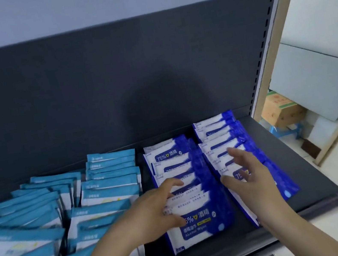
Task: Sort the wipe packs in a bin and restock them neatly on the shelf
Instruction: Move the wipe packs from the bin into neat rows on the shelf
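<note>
Clasping blue packs [203,223] marked "75%", "Alcohol Wipes", left hand [153,211] curled round them; right hand [246,177] spread

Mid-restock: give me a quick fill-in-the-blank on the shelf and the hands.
The blue packs lie in ____ rows.
The teal packs lie to their ____.
The left hand touches a row printed ____%.
The right hand is above the ____ blue row.
Missing: two; left; 75; right.
</note>
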### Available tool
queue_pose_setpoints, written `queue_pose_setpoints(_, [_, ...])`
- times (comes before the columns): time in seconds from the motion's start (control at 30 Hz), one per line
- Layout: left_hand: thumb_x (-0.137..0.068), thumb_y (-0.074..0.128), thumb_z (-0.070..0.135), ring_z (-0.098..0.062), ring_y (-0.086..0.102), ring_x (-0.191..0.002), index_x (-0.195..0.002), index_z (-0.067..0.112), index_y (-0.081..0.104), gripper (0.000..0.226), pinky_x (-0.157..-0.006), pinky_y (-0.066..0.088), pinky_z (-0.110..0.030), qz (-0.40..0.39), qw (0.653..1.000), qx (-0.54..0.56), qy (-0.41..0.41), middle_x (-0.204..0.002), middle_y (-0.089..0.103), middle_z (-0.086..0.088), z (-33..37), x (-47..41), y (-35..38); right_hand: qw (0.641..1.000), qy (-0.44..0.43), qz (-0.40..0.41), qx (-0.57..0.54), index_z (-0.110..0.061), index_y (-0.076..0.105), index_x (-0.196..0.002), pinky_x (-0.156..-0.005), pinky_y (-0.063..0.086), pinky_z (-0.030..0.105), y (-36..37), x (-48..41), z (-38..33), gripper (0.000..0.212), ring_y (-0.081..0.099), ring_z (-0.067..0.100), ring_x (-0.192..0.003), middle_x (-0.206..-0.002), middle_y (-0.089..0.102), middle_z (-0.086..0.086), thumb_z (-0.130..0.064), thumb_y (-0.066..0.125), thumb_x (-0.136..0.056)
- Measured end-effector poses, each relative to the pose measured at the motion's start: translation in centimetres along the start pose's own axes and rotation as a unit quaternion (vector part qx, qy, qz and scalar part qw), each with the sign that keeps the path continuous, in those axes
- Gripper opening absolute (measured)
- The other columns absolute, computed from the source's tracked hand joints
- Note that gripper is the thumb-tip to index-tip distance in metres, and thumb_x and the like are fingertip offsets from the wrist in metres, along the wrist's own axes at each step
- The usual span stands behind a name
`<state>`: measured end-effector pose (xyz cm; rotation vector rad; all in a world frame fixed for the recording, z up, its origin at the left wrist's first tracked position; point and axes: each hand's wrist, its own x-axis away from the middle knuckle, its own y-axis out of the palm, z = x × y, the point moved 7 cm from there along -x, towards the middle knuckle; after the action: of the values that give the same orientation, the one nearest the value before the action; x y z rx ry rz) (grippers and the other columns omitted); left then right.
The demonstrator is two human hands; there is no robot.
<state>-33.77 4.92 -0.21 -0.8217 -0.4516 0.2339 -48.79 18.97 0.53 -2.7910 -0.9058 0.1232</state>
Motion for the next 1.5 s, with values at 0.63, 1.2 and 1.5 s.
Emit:
queue_pose_setpoints(0.63, [-0.074, 0.012, 0.078, -0.005, 0.012, -0.131, -0.15, 0.033, 0.01, 0.089, -0.111, 0.015, -0.027, 0.126, 0.967, -0.214, 0.05, -0.142, 0.016, 0.017, -1.1, 0.2, 0.8, 0.807, -0.218, -0.294, 0.463, -0.021, 0.009, -0.15, -0.115, -0.002, 0.021, 7.6, 1.4, 1.6, 0.068, -0.014, -0.004, -0.131, -0.157, 0.002, -0.012, -0.031, 0.049, -0.096])
queue_pose_setpoints(1.2, [-0.058, 0.086, 0.035, -0.02, 0.054, -0.106, -0.114, 0.02, 0.067, 0.06, -0.073, 0.054, -0.037, 0.324, 0.898, -0.292, -0.06, -0.116, 0.063, 0.0, 1.4, 9.4, 4.5, 0.791, -0.33, -0.306, 0.415, -0.019, 0.017, -0.149, -0.115, 0.001, 0.023, 6.1, 6.5, 0.5, 0.057, 0.007, 0.01, -0.145, -0.157, 0.013, -0.007, -0.023, 0.043, -0.099])
queue_pose_setpoints(1.5, [-0.076, 0.053, 0.034, -0.012, 0.064, -0.076, -0.091, 0.028, 0.072, 0.025, -0.057, 0.052, -0.021, 0.308, 0.887, -0.313, -0.147, -0.086, 0.066, 0.012, -1.4, 22.4, 7.7, 0.777, -0.379, -0.386, 0.322, -0.023, 0.042, -0.139, -0.103, 0.027, 0.017, 10.3, 13.6, -0.9, 0.045, 0.04, 0.012, -0.124, -0.137, 0.045, -0.007, -0.022, 0.05, -0.095])
